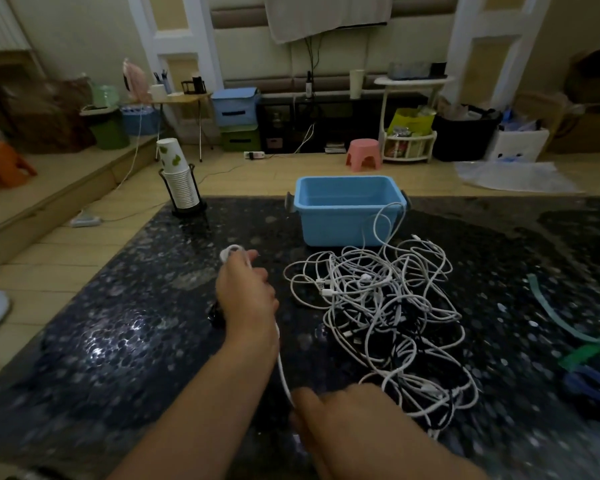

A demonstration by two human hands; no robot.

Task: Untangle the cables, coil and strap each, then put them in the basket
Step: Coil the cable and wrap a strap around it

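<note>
Dark speckled table [118, 341]: both hands [246, 292] pinch one white cable [282, 368] beside tangled cables [378, 306], basket [347, 209] behind.

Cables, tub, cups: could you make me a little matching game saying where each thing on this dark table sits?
Things:
1. Blue plastic basket
2. Tangled heap of white cables
3. Stack of white paper cups in a black wire holder
4. Green and blue straps

Places:
A. Far left corner of the table
B. Right edge of the table
C. Far middle, behind the tangle
D. Table centre, right of the left hand

Pairs: 1-C, 2-D, 3-A, 4-B
</note>
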